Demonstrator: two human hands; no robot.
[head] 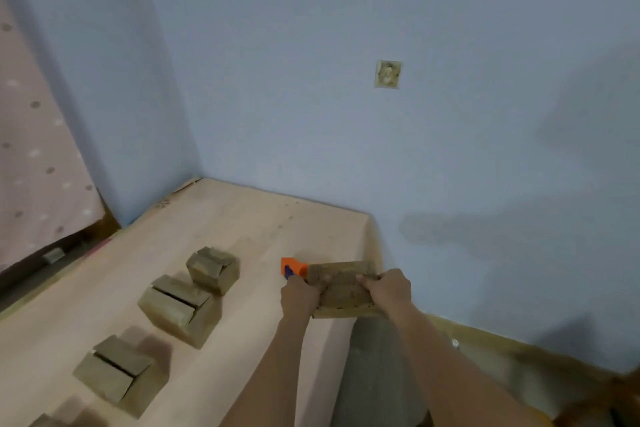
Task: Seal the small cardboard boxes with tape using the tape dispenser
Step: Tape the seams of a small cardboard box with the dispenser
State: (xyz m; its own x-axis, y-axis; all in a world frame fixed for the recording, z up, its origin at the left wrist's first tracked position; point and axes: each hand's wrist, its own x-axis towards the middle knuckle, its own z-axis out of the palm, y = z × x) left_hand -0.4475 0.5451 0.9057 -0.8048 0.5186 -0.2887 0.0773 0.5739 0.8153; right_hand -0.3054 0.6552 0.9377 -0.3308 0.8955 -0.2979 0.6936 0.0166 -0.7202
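A small cardboard box (346, 291) sits at the right edge of the wooden table (242, 229). My left hand (299, 295) grips its left end, and my right hand (388, 288) grips its right end. The orange and blue tape dispenser (292, 268) lies on the table just behind my left hand, partly hidden by it. Three more small cardboard boxes with loose flaps stand in a row to the left: one (213, 269), one (178, 308) and one (116, 371).
A blue wall runs close behind and to the right of the table. The table's right edge drops off just under the held box. A patterned curtain (38, 135) hangs at far left. Another box corner (45, 421) shows at the bottom left.
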